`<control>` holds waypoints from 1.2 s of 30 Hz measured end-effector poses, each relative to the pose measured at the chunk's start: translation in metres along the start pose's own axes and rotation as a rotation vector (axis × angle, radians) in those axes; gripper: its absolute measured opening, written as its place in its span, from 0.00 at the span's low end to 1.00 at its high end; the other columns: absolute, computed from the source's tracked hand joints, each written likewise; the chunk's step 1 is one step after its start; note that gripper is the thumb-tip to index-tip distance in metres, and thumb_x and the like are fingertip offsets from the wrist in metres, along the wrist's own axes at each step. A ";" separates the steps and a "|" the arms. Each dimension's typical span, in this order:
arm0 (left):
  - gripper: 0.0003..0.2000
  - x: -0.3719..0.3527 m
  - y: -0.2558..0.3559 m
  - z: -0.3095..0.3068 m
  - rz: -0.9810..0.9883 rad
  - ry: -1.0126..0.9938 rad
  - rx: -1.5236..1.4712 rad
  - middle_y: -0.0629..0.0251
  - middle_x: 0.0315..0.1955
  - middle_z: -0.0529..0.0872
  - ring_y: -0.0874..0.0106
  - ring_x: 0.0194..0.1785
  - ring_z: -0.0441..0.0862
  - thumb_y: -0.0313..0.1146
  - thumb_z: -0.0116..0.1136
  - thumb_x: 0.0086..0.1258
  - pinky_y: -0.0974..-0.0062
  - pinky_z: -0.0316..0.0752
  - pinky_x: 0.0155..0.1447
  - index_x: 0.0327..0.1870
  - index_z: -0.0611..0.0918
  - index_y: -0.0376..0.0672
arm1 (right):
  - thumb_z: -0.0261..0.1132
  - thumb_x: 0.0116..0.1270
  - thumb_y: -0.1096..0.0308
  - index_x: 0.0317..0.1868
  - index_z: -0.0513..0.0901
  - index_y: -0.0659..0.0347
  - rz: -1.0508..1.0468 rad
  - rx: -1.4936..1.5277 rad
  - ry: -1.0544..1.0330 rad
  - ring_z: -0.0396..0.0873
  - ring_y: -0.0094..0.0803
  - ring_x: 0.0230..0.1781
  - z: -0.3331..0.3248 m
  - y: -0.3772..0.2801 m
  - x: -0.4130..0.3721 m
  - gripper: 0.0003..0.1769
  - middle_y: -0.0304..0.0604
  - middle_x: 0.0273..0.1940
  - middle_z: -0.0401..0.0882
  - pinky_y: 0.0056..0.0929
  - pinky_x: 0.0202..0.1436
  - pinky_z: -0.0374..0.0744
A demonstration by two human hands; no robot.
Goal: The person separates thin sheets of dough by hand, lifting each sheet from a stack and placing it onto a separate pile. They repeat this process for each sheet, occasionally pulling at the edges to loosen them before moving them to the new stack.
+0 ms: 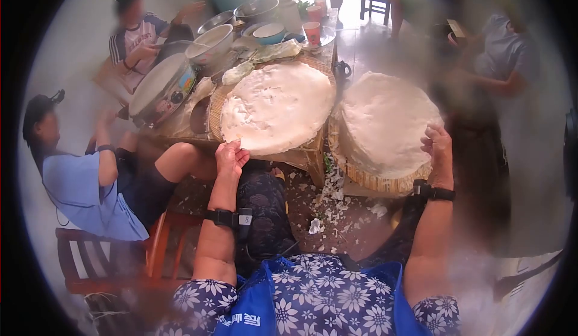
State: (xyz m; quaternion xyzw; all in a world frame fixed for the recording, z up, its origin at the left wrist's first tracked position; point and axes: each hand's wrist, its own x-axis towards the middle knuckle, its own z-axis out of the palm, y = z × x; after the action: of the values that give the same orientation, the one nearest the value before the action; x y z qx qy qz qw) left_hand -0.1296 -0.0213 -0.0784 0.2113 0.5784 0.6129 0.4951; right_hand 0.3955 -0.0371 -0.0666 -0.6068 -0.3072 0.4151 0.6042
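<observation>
A large round white slab (280, 104), like dough or paste with a rough surface, lies on a round straw mat (215, 116) on the table. My left hand (233, 157) is at its near left edge, fingers curled together; what they pinch, if anything, is too small to make out. A second round white slab (388, 119) rests on another straw mat (373, 178) to the right. Beside that slab's right edge is my right hand (438, 146), its fingers bent and closed. Whether it holds anything is hidden.
Bowls, including a blue one (269, 34), a large patterned basin (161, 86) and paper cups (312, 34) crowd the table's far side. White scraps (316, 225) litter the floor. Two people (90, 167) sit at the left; another person (503, 53) is at the right.
</observation>
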 end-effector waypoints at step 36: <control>0.11 0.019 -0.016 -0.022 0.099 0.032 0.232 0.69 0.23 0.76 0.73 0.19 0.76 0.36 0.62 0.61 0.76 0.72 0.21 0.37 0.73 0.43 | 0.57 0.59 0.69 0.37 0.79 0.59 -0.117 -0.161 0.078 0.75 0.23 0.18 -0.066 0.060 0.045 0.08 0.36 0.24 0.76 0.22 0.17 0.75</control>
State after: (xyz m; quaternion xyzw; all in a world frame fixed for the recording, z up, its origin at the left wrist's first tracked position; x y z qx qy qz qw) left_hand -0.1501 -0.0186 -0.1040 0.2856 0.6421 0.5689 0.4272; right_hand 0.4666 -0.0344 -0.1367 -0.6501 -0.3507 0.3293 0.5882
